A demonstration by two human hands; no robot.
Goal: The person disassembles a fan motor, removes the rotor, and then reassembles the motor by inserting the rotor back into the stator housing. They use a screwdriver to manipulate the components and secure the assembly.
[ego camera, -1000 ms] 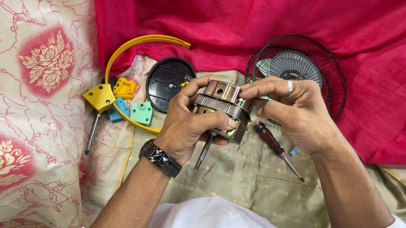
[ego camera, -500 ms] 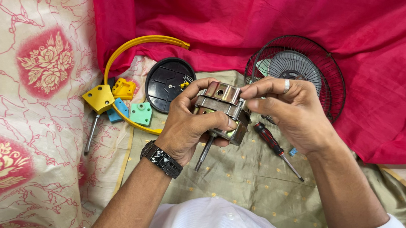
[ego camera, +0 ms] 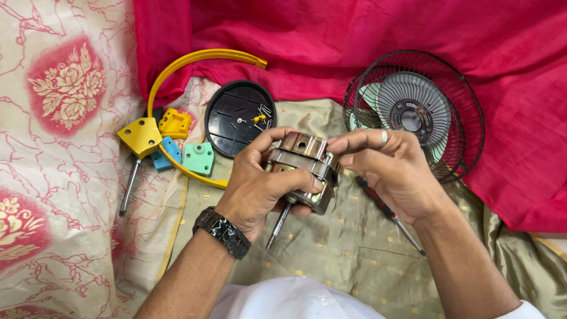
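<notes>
My left hand [ego camera: 257, 188], with a black watch on its wrist, grips a small metal fan motor [ego camera: 303, 168] whose shaft points down toward me. My right hand [ego camera: 392, 169], a ring on one finger, pinches the top right edge of the same motor with its fingertips. The motor is held just above the olive cloth [ego camera: 357, 255]. A red-handled screwdriver [ego camera: 388, 213] lies on the cloth under my right hand, partly hidden by it.
A black wire fan guard with pale blades [ego camera: 414, 113] rests on the pink cloth at upper right. A round black cover holding screws [ego camera: 239, 118], a yellow curved bracket [ego camera: 189, 62], and yellow, blue and green plastic parts [ego camera: 175, 146] lie left of the motor.
My hands and the motor stay in nearly the same place; my right fingers have shifted slightly along the motor's top edge.
</notes>
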